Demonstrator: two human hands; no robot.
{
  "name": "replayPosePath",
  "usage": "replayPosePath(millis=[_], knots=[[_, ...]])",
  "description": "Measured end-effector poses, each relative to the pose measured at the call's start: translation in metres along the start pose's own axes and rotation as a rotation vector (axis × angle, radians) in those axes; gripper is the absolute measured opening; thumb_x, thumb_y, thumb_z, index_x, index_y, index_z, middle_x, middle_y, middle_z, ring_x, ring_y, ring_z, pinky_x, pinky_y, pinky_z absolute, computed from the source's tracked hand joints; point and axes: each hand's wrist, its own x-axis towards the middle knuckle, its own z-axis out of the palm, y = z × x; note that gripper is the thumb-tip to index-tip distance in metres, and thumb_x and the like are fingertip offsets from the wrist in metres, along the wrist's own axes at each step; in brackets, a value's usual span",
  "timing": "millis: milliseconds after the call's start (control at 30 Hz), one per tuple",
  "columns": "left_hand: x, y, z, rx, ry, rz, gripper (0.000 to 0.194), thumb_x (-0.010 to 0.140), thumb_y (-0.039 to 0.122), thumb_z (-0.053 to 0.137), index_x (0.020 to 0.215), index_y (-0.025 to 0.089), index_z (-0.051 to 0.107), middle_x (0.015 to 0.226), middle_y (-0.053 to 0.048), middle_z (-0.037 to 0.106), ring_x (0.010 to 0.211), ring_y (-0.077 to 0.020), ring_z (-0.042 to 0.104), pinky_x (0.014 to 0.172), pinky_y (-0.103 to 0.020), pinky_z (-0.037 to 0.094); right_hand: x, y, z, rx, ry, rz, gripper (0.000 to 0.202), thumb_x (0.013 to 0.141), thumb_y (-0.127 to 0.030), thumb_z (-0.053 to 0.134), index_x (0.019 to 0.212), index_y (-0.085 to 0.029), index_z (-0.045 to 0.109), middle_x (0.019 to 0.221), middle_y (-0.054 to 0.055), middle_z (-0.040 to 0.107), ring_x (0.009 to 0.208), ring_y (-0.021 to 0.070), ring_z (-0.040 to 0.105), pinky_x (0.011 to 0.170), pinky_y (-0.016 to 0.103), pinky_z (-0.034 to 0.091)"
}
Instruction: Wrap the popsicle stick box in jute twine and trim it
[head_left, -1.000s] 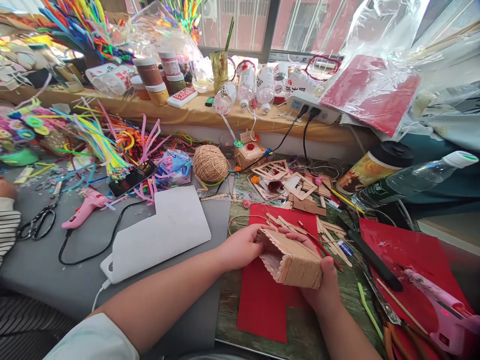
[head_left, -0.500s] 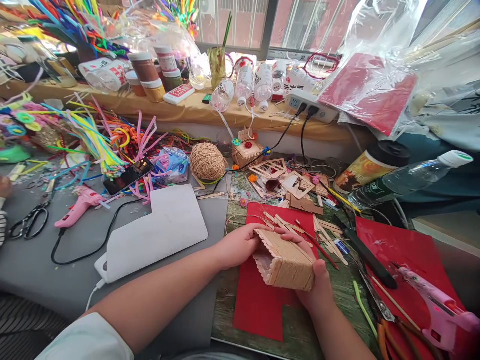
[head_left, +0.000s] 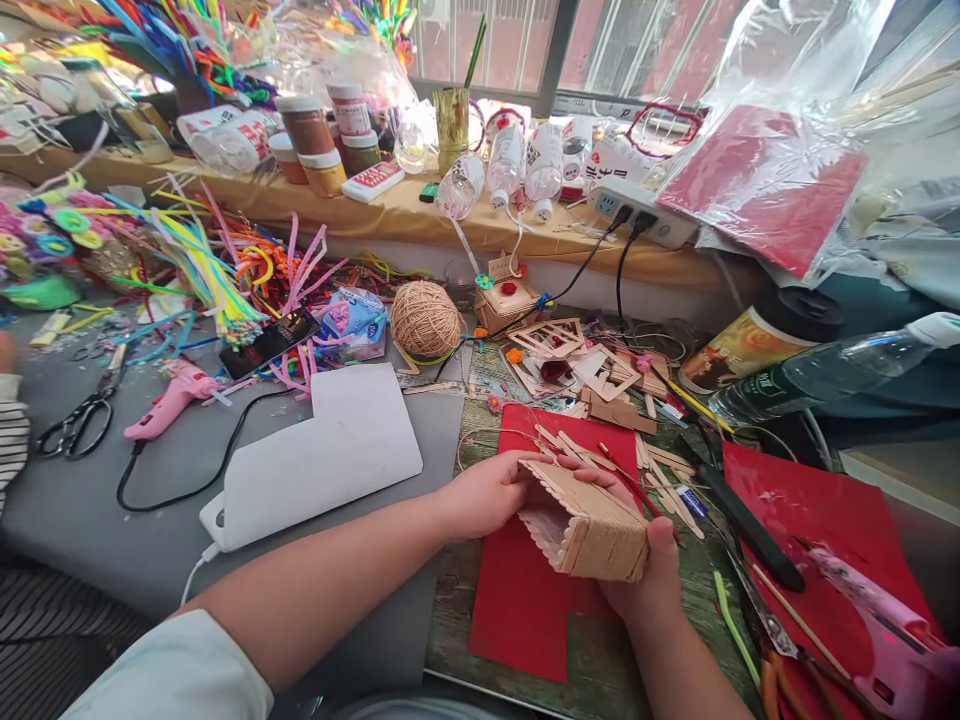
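A small box of wooden sticks wrapped in tan twine [head_left: 604,545] is held between both hands, tilted, with its scalloped-edged opening facing left. My left hand [head_left: 487,495] grips its upper left edge, the fingertips partly hidden behind it. My right hand [head_left: 649,580] wraps round the right side, thumb at the near right corner and fingers over the top. Beneath the box lies red paper [head_left: 517,610] on a green wood-grain board [head_left: 454,610]. Loose craft sticks [head_left: 667,490] and a red pencil-like stick lie just behind.
At right are a pink glue gun [head_left: 870,620], scissors [head_left: 772,620], a bottle [head_left: 817,380] and a tumbler [head_left: 757,340]. Leftward are white card [head_left: 322,460], another glue gun [head_left: 172,400], black scissors [head_left: 82,425] and a twine ball [head_left: 426,318]. Another person's striped sleeve [head_left: 13,430] shows far left.
The camera view has shifted slightly, so most things appear a little farther right. Both hands keep their hold on the box, which looks almost unchanged in tilt.
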Motion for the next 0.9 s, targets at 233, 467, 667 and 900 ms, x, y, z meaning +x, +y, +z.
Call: replayPosePath(millis=[233, 467, 667, 900], knots=[[0.003, -0.01, -0.002, 0.123, 0.034, 0.07, 0.05, 0.086, 0.005, 0.059, 0.132, 0.023, 0.065, 0.131, -0.009, 0.078, 0.122, -0.0243, 0.074, 0.104, -0.042, 0.059, 0.002, -0.003, 0.004, 0.019, 0.024, 0.016, 0.072, 0.081, -0.089, 0.062, 0.121, -0.031, 0.072, 0.142, 0.012, 0.069, 0.152, 0.0428, 0.045, 0.123, 0.065, 0.037], [-0.002, 0.008, -0.014, 0.493, 0.33, 0.167, 0.031, 0.088, 0.019, 0.071, 0.117, 0.023, 0.06, 0.101, -0.003, 0.075, 0.086, -0.0185, 0.071, 0.076, -0.03, 0.055, 0.001, -0.002, 0.007, -0.075, 0.032, -0.074, 0.071, 0.082, -0.089, 0.062, 0.121, -0.031, 0.073, 0.153, 0.011, 0.061, 0.152, 0.0436, 0.044, 0.125, 0.064, 0.034], [-0.009, 0.023, -0.026, 1.103, 0.348, 0.511, 0.006, 0.095, 0.024, 0.072, 0.089, 0.023, 0.073, 0.094, -0.003, 0.064, 0.091, -0.0194, 0.058, 0.08, -0.031, 0.044, -0.003, 0.001, 0.006, -0.083, 0.076, -0.089, 0.073, 0.082, -0.091, 0.06, 0.125, -0.032, 0.071, 0.155, 0.01, 0.059, 0.154, 0.0429, 0.041, 0.125, 0.063, 0.035], [-0.007, 0.024, -0.032, 1.446, 0.211, 0.652, 0.031, 0.102, 0.032, 0.065, 0.074, 0.021, 0.067, 0.077, -0.001, 0.063, 0.072, -0.0165, 0.052, 0.066, -0.034, 0.034, -0.006, 0.007, 0.0, -0.078, 0.063, -0.033, 0.074, 0.084, -0.091, 0.058, 0.132, -0.036, 0.066, 0.157, 0.009, 0.056, 0.153, 0.0424, 0.042, 0.12, 0.061, 0.042]])
